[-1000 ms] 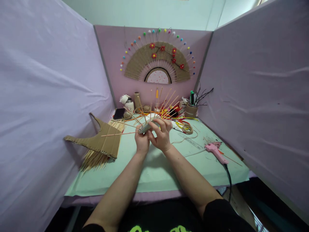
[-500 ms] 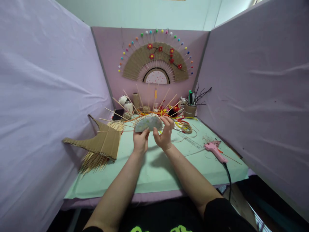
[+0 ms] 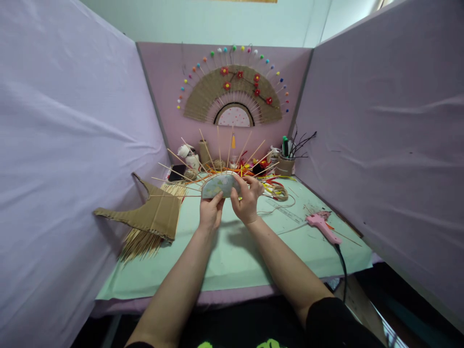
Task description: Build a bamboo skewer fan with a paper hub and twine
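A pale half-round piece (image 3: 216, 185) with thin wooden sticks (image 3: 176, 182) fanning out from its curved edge is held up over the table. My left hand (image 3: 211, 209) grips its lower edge, thumb on the front face and fingers behind. Around its right end is my right hand (image 3: 248, 197), fingertips at the curved rim and thumb against the front. The right end of the piece is partly covered by those fingers.
Brown cardboard (image 3: 159, 212) lies over a bundle of sticks (image 3: 143, 245) at left. A pink glue gun (image 3: 324, 228) with a black cord rests at right. Twine (image 3: 281, 193), bottles and a pen holder (image 3: 285, 165) stand farther back. A decorated fan (image 3: 203, 96) hangs on the rear panel.
My right hand has closed in on the half-round piece, its fingers moving slightly left over the rim. The piece and its sticks have tilted a little; my left hand keeps its hold.
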{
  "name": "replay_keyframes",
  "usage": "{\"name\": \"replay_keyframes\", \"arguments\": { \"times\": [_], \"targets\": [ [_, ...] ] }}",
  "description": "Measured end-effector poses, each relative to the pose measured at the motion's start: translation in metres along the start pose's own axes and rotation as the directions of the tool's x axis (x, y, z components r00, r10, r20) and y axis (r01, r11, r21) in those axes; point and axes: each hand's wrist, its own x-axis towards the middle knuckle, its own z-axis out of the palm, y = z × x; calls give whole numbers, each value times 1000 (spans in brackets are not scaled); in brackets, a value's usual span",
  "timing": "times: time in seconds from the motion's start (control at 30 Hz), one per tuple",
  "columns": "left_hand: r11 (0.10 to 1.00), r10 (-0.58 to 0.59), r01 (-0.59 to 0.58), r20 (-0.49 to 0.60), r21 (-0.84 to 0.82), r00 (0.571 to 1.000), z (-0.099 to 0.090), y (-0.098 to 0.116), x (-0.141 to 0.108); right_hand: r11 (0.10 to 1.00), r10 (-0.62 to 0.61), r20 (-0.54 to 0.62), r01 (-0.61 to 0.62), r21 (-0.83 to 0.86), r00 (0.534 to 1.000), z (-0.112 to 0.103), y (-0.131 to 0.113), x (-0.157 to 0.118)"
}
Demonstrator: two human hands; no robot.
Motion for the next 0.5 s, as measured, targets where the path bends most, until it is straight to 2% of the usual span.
{"name": "replay_keyframes", "arguments": {
  "times": [0.5],
  "targets": [
    [1000,5,-5,26,6,1000,2,1,-1,999,51,-13,-51,17,999,0,1,2]
  ]
}}
